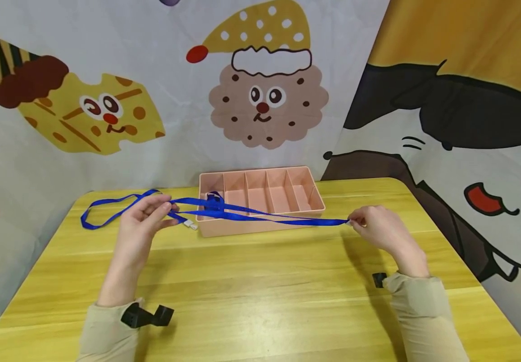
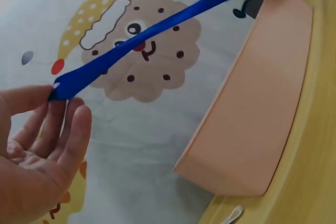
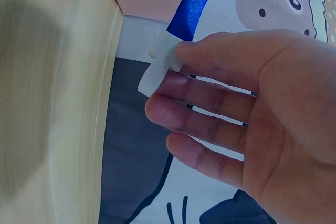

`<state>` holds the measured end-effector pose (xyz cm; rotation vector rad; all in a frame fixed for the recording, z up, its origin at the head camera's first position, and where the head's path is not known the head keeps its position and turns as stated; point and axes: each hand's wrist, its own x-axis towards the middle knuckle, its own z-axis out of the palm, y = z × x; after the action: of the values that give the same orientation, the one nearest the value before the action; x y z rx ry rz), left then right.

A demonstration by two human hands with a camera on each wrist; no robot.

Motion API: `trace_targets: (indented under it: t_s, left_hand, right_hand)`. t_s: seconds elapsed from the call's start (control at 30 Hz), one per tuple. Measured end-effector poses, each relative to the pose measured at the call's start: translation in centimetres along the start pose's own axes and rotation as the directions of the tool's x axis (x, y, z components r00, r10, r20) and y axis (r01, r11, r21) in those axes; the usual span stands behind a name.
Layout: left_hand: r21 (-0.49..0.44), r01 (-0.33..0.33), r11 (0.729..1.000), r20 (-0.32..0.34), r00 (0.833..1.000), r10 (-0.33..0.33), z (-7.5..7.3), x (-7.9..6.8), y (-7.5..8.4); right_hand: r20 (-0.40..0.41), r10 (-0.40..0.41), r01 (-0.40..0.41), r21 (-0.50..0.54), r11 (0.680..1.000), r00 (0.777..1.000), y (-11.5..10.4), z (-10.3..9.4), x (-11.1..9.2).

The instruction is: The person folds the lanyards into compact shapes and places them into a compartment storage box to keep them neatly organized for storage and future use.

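Observation:
A blue lanyard [image 1: 242, 216] is stretched sideways above the table, its two strands running close together. My left hand [image 1: 144, 216] pinches its looped end between thumb and fingertip, the other fingers loosely bent, as the left wrist view shows. At the opposite end, my right hand [image 1: 380, 229] pinches the white plastic clip [image 3: 160, 66] between thumb and index finger. Behind the left hand a second blue lanyard [image 1: 102, 202] lies looped on the table, its white clip [image 1: 190, 224] near the box. Part of that lanyard is hidden by the hand.
A pink box [image 1: 260, 229] with several compartments stands at the back of the wooden table [image 1: 260, 291]. A folded blue strap [image 1: 214, 197] sits in its leftmost compartment. Behind the table hangs a cloth [image 1: 179, 100] printed with cartoon figures.

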<state>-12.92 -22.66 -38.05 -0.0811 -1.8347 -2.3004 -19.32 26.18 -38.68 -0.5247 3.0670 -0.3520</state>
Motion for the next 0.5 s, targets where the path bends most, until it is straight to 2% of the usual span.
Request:
trace_targets:
  t_s: [0.13,0.23,0.37,0.5]
  left_hand:
    - [-0.184,0.008,0.983,0.074,0.997,0.005,0.02,0.02,-0.02]
    - [-0.268,0.025,0.963,0.116,0.993,0.006,0.11,0.05,-0.06]
    - [-0.31,0.023,0.95,0.138,0.99,0.021,0.3,0.01,-0.03]
    - [-0.318,0.016,0.948,0.124,0.992,0.025,0.63,-0.11,0.18]
  right_hand:
    - [0.01,-0.009,0.009,0.004,1.0,1.0,-0.05,0.02,0.07]
    - [0.018,-0.014,0.014,0.0,1.0,1.0,-0.16,0.06,0.12]
    - [0.035,-0.021,0.021,-0.009,1.0,0.999,-0.32,0.24,0.24]
    - [0.058,-0.032,0.032,-0.009,0.999,0.998,-0.51,0.48,0.35]
